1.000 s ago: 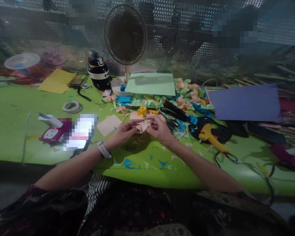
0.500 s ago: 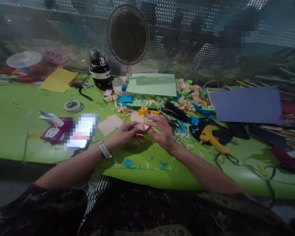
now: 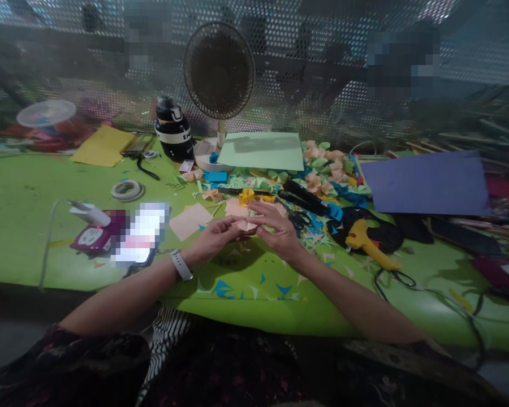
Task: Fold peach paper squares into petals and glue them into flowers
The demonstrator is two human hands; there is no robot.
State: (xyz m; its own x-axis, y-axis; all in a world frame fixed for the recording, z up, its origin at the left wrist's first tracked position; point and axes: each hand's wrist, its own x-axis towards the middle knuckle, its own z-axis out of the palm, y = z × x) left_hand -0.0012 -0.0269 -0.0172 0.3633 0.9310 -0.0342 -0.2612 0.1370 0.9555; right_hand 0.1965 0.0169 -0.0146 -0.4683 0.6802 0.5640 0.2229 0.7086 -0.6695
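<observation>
Between my two hands is a small folded paper flower (image 3: 246, 225) in pale peach, held just above the table's front half. My left hand (image 3: 215, 239) pinches its left side between thumb and fingers. From the right, my right hand (image 3: 280, 233) grips it with thumb and bent fingers, hiding part of the folds. Just beyond my fingertips sit a yellow paper flower (image 3: 246, 196) and a sheet of peach paper (image 3: 274, 208). Another peach paper square (image 3: 190, 222) lies left of my left hand, and a peach flower (image 3: 212, 195) is behind it.
A black stapler (image 3: 305, 198) and a yellow glue gun (image 3: 367, 243) with its cord lie to the right. A phone (image 3: 142, 234), a purple power strip (image 3: 95, 232) and a tape roll (image 3: 127, 190) are left. Behind stand a fan (image 3: 219, 70), a bottle (image 3: 172, 133) and piled paper flowers (image 3: 322, 164).
The whole view has tilted up slightly, so the table sits lower in the picture. Both hands still hold the peach flower, and the right fingers have shifted a little over it.
</observation>
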